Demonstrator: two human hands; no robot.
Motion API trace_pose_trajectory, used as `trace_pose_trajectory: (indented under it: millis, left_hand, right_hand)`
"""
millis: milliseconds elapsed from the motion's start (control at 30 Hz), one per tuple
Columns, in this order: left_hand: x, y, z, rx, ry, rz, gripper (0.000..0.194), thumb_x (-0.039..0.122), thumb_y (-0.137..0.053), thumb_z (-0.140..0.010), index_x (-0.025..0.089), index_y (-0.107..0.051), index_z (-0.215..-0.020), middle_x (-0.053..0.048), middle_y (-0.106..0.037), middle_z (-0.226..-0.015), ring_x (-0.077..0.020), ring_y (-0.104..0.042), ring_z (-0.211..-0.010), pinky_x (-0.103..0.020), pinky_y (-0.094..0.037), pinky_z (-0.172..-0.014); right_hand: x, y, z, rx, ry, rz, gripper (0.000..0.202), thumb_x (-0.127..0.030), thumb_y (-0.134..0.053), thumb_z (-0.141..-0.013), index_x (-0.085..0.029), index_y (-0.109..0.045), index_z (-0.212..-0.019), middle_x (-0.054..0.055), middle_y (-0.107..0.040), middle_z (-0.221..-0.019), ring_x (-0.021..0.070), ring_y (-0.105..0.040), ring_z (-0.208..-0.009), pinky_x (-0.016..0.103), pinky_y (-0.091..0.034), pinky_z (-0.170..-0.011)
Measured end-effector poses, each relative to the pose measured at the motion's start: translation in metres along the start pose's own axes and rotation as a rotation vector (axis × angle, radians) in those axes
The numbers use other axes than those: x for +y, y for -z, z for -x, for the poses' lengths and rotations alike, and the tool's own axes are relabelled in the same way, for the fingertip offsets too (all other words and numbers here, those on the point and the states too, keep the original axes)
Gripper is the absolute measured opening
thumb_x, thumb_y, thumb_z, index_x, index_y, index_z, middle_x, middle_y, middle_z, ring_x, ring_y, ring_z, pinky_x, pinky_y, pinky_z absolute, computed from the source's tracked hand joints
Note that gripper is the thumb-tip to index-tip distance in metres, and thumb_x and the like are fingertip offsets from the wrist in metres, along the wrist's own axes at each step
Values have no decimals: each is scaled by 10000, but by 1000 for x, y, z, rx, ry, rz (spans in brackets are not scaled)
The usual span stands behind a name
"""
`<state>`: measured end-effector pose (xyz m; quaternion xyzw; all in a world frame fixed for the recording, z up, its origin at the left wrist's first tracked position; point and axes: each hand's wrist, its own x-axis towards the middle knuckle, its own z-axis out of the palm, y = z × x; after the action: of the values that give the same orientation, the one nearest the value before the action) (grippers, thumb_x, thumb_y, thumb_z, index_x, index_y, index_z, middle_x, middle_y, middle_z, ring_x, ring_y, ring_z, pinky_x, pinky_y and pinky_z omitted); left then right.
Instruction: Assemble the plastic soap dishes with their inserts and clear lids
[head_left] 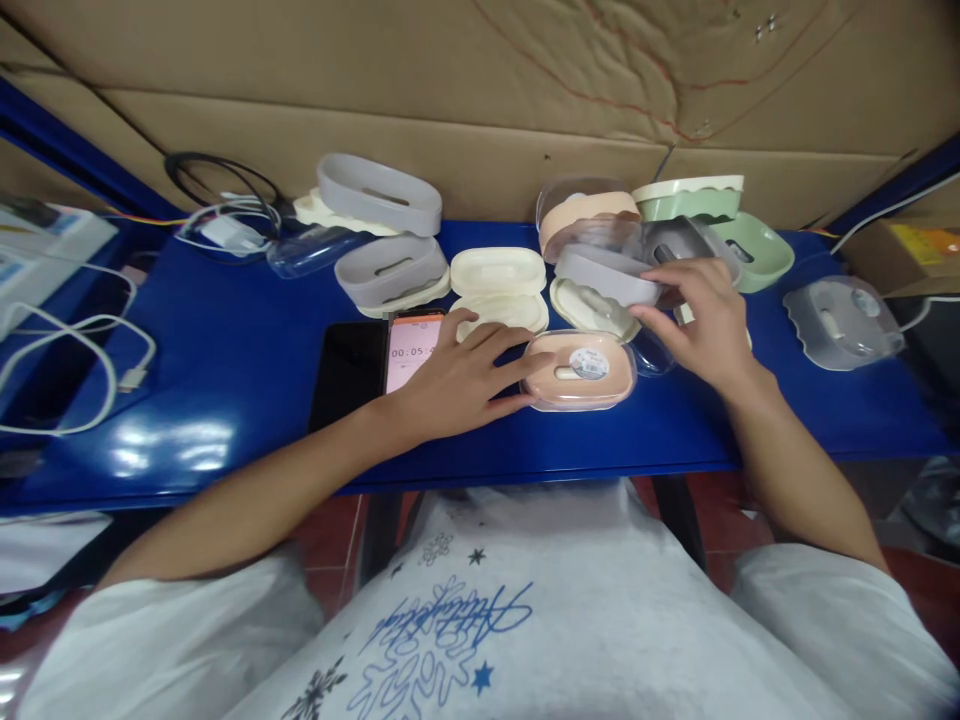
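Note:
A peach soap box (611, 385) with a transparent lid and a round label lies near the table's front edge. My left hand (469, 370) has its thumb and index finger around the box's left end, the other fingers spread. To the right, my right hand (705, 320) pinches the right end of a grey soap dish (600, 273) between thumb and fingers. That dish is tilted above a cream tray (577, 303). Behind it stands another peach soap box (589, 218) with a clear cover. Cream trays (499, 272) lie between my hands.
Grey dishes (390, 270) are stacked on cream pieces at the back left, beside a clear lid (315, 252). A phone (409, 350) shows a timer. Green dishes (757, 250) sit at the back right; a covered box (844, 322) lies farther right. Cables (232, 225) cover the left side.

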<state>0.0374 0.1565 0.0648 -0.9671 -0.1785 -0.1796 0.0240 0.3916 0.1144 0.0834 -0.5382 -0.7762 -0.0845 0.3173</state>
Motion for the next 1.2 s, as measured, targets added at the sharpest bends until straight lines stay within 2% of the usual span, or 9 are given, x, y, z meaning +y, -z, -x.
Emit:
trace_pose_trajectory:
  millis: [133,267,333,433,533,700,900,1033,1200]
  left_hand:
    - [9,-6,-8,-24,67,-1,463,437,-510,-1134,307,-531,-1579,-126,-695,-1436,-336,-645,-1285,-579,-395,-1123]
    - [3,-6,-13,-28,157,-32,626,525,-576,-1094,258,-454,-1646,-198,-555,-1601,-415,-549,-1414,-606,-384,-1131]
    - [-5,-2,-11,-39,227,-44,659,562,-610,-1066,187,-512,-1599,-235,-588,-1546,-445,-573,-1366,-614,-409,-1095]
    - [-13,5,-5,-102,289,-86,417,431,-616,-1070,131,-698,-1347,-211,-729,-1287,-425,-668,-1177,-600,-451,-1019]
    - [-4,9,-1,-171,254,-159,251,259,-590,-1056,118,-745,-1194,-183,-755,-1177,-389,-713,-1072,-564,-482,-967]
    - [19,10,0,-171,166,-175,204,249,-620,-1041,119,-731,-1153,-149,-772,-1094,-342,-744,-999,-458,-511,-804]
    - [26,10,4,-150,144,-134,143,260,-655,-1021,127,-704,-1037,-101,-759,-916,-285,-744,-855,-401,-500,-729]
    - [32,10,6,-153,129,-45,99,241,-693,-971,143,-680,-978,-86,-750,-889,-265,-739,-838,-375,-526,-737]
    - [39,9,9,-158,-53,28,74,233,-672,-975,159,-671,-970,-73,-747,-931,-244,-721,-846,-386,-541,-805]
  right_hand:
    - [-13,8,3,37,33,-44,377,-529,-697,-1014,-278,-702,-1296,113,-767,-1211,331,-727,-1094,541,-553,-1004]
    - [-26,10,11,18,2,-38,409,-572,-685,-1002,-313,-680,-1318,98,-760,-1212,365,-706,-1158,579,-525,-1042]
    - [-31,10,17,21,14,-38,420,-592,-706,-981,-319,-679,-1299,93,-761,-1192,361,-708,-1140,571,-529,-1023]
    - [-38,6,25,64,104,-70,431,-601,-764,-944,-318,-679,-1256,71,-768,-1147,314,-729,-1061,512,-552,-941]
    - [-48,-2,34,117,198,-43,407,-595,-810,-915,-320,-693,-1191,43,-779,-1029,267,-736,-946,456,-559,-842]
    - [-62,-25,45,-57,240,121,255,-616,-751,-961,-369,-727,-1021,-21,-766,-841,205,-692,-731,434,-542,-747]
    - [-55,-36,39,47,298,180,284,-515,-781,-970,-370,-695,-1199,0,-789,-1005,225,-718,-880,444,-530,-846]
    - [-42,-31,32,15,253,114,301,-495,-764,-982,-329,-706,-1228,45,-788,-1065,266,-717,-960,470,-510,-898]
    - [-26,-34,17,2,178,100,322,-563,-701,-1000,-295,-733,-1177,73,-783,-1085,297,-712,-1011,498,-514,-928]
